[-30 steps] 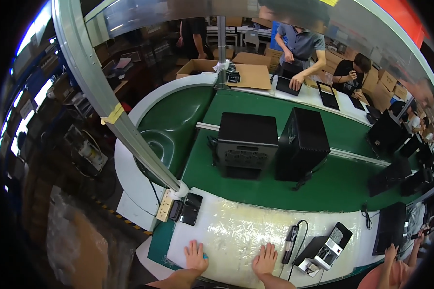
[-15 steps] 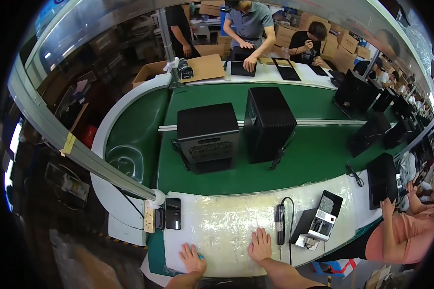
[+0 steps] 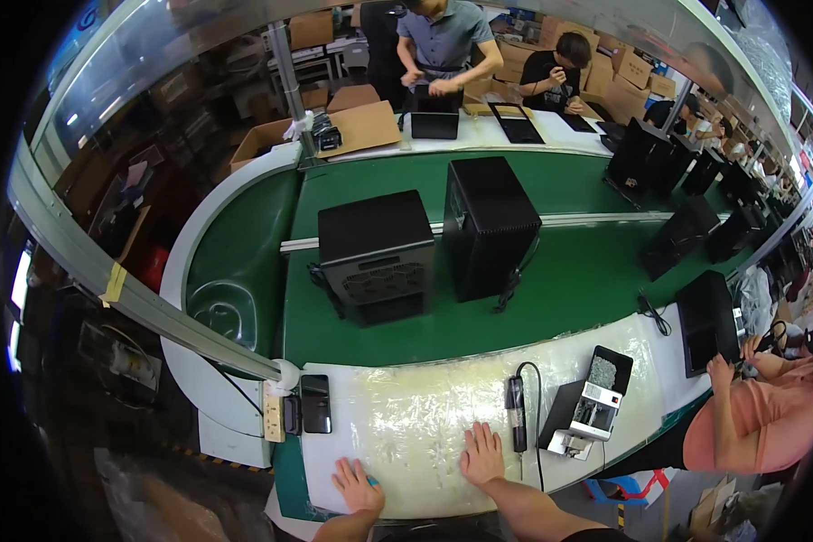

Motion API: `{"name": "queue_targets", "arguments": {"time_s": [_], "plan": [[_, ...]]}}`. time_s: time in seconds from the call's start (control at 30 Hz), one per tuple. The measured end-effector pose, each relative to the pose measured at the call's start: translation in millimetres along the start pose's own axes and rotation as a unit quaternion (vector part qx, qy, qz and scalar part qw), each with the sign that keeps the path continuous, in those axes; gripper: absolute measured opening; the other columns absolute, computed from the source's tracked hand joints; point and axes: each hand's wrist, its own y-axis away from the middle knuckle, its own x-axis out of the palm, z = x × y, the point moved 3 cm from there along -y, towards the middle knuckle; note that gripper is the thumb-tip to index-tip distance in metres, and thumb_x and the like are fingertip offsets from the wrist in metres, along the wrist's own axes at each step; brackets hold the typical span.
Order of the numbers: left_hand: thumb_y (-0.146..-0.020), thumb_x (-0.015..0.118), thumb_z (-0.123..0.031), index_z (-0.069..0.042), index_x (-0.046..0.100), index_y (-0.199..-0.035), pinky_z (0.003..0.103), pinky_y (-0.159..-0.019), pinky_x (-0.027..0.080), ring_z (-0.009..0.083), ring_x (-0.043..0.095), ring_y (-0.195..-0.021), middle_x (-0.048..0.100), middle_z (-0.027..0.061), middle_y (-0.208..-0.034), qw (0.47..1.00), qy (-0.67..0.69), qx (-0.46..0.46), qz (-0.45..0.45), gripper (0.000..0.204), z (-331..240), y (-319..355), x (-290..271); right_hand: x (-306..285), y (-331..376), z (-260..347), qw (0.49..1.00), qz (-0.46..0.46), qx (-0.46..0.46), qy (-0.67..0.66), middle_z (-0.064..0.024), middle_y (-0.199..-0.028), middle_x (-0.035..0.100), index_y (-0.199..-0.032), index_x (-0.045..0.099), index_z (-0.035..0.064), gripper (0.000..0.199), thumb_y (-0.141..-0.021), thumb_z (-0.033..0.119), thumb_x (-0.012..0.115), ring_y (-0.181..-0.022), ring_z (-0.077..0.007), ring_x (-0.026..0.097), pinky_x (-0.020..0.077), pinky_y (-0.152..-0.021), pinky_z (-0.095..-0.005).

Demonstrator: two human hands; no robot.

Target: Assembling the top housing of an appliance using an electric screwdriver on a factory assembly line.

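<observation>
My left hand [image 3: 359,489] rests flat on the plastic-covered white worktop [image 3: 397,425], fingers spread, with a small blue spot at one finger. To its right, my right hand [image 3: 482,454] also lies palm down, fingers stretched out. Neither holds anything. Just right of my right hand is a black electric screwdriver [image 3: 516,414], its bit toward me and its cord looping beside it. Beyond that stand a black tray of small screws [image 3: 609,370] and a white-and-black screw feeder [image 3: 594,412]. A black phone [image 3: 315,404] lies at the worktop's left end.
Two black computer cases [image 3: 377,257] [image 3: 490,226] stand on the green conveyor [image 3: 379,343] ahead. A power strip [image 3: 273,414] is by the metal post at left. At right, a person in an orange shirt [image 3: 754,411] handles a black case [image 3: 706,323]. Other people work across the belt.
The whole view has shifted slightly; my hands stay flat on the worktop. Across the belt, the person in the grey shirt has lifted their hands off the black panel.
</observation>
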Motion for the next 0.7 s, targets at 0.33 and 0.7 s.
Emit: {"name": "queue_targets", "arguments": {"time_s": [0.33, 0.7], "plan": [[-0.075, 0.053, -0.018, 0.004, 0.042, -0.132, 0.061, -0.111, 0.011, 0.0437, 0.016, -0.14, 0.026, 0.0283, -0.147, 1.0, -0.003, 0.003, 0.007, 0.062, -9.6, -4.4, -6.4, -4.2, -0.4, -1.7, 1.0, 0.007, 0.013, 0.014, -0.0207, -0.141, 0.039, -0.129, 0.049, 0.0023, 0.052, -0.082, 0.024, 0.054, -0.133, -0.0385, 0.032, 0.027, -0.107, -0.0548], [-0.088, 0.044, -0.027, -0.001, 0.044, -0.136, 0.054, -0.106, 0.027, 0.0389, 0.028, -0.137, 0.033, 0.0241, -0.146, 0.992, -0.126, 0.026, 0.004, 0.055, -16.5, -3.0, -16.3, -6.8, 0.4, -0.5, 1.0, 0.016, 0.021, -0.002, -0.0165, -0.147, 0.034, -0.135, 0.043, 0.0053, 0.053, -0.086, 0.022, 0.052, -0.138, -0.033, 0.029, 0.0268, -0.11, -0.0501]]}}
